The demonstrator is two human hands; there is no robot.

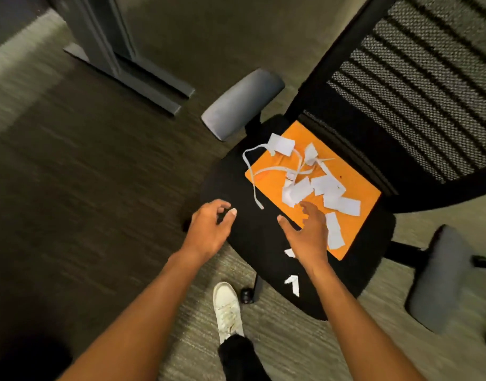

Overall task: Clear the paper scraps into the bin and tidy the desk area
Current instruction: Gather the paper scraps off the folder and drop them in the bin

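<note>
An orange sheet (354,213) lies on the black seat (236,177) of an office chair. Several white paper scraps (324,188) and a long curled strip (254,185) are piled on the sheet. Two small scraps (292,283) lie on the seat's front part. My right hand (307,232) hovers open at the sheet's near edge, fingers spread, close to the pile. Over the seat's left edge my left hand (211,226) is open with curled fingers and holds nothing.
The chair has a mesh back (418,78) and two grey armrests (241,103), (440,279). A desk leg with a flat foot (131,78) stands on the carpet at the upper left. My white shoe (228,309) is on the floor beside a chair castor (247,295).
</note>
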